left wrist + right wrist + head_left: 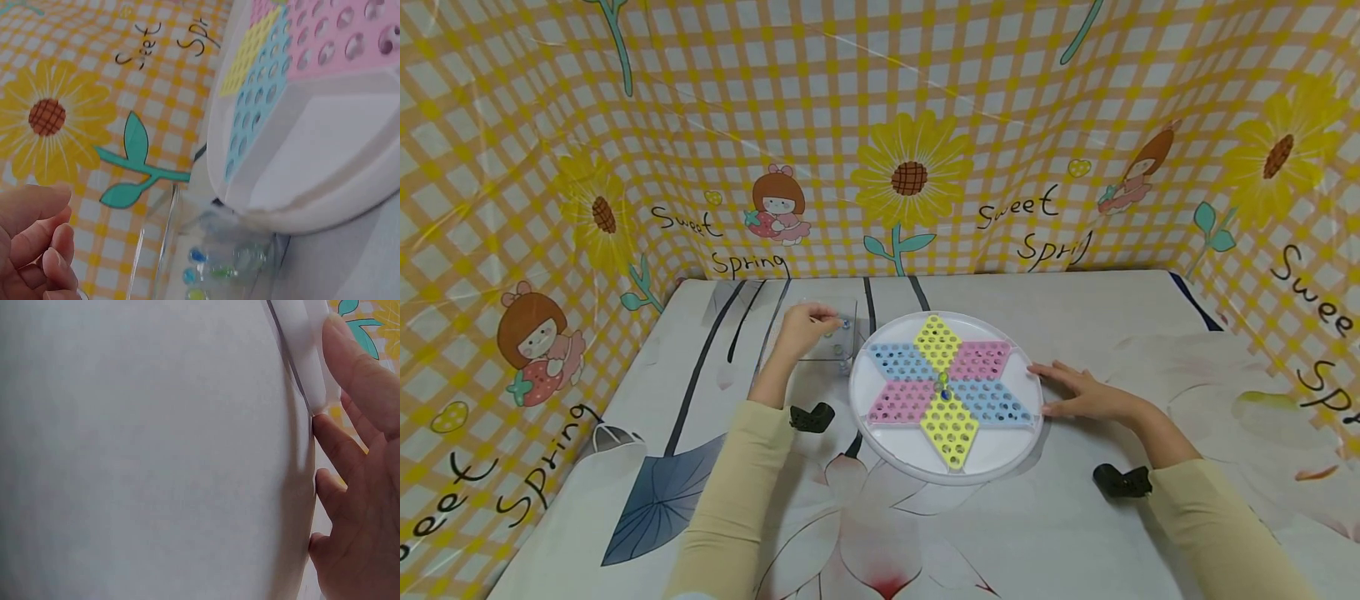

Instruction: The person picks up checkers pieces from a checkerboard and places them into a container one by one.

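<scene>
A round white Chinese checkers board [880, 450] lies on the cloth, with a yellow, pink and blue star of holes; a few marbles [945, 395] sit near its centre. My left hand [803, 325] is over a clear plastic box [816, 352] left of the board, its fingers bent; whether a marble is between them cannot be seen. Inside the box lie several blue and green glass marbles [199, 255], plain in the left wrist view. My right hand [1086, 396] touches the board's right rim with spread fingertips [331, 434].
A white cloth with flower and leaf prints [887, 542] covers the table. Behind and at both sides hangs a yellow checked curtain [850, 75]. Black objects [812, 417] show beside each wrist, below the hands.
</scene>
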A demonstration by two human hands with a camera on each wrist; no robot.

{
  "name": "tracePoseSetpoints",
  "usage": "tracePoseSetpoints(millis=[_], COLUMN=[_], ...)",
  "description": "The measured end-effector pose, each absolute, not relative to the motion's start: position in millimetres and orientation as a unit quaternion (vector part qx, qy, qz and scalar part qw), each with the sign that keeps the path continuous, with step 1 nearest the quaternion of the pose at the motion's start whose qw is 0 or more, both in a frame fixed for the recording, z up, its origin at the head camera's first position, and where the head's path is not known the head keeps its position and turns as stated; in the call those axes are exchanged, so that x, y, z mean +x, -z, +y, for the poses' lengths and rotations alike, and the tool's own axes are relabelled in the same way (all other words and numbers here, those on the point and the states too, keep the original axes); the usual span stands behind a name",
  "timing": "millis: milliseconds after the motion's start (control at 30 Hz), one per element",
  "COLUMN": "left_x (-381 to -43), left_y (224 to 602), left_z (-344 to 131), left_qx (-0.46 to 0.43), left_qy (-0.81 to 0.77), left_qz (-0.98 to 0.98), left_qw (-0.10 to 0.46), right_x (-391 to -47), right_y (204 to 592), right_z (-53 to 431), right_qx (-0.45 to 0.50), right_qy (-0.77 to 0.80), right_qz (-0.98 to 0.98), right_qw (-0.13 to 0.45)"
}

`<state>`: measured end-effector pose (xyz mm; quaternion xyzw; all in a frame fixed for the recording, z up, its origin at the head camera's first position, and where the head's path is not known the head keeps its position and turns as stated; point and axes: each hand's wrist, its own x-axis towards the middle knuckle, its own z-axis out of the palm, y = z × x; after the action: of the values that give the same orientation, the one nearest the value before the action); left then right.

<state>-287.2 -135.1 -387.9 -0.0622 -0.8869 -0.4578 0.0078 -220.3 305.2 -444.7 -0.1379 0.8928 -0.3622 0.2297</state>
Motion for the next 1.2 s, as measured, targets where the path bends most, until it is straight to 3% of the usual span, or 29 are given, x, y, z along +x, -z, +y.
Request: tracePoseSetpoints(millis=[500, 733, 1200], left_x=[-271, -269, -256], left_y=[400, 411, 426], left_z=[-61, -35, -13], left_qx=[-0.164, -0.172, -0.178], left_qy=[0.436, 0.42, 0.389], left_qz=[-0.878, -0.877, -0.88], left_qw=[-0.107, -0.156, -0.204], right_x=[-221, -220, -222], right_y=[442, 443, 446], right_z=[304, 305, 306], right_qx=[-0.127, -0.133, -0.137], right_qy=[0.357, 0.358, 0.361], right_qz=[0.895, 0.895, 0.893], right_qw=[0.235, 0.231, 0.232])
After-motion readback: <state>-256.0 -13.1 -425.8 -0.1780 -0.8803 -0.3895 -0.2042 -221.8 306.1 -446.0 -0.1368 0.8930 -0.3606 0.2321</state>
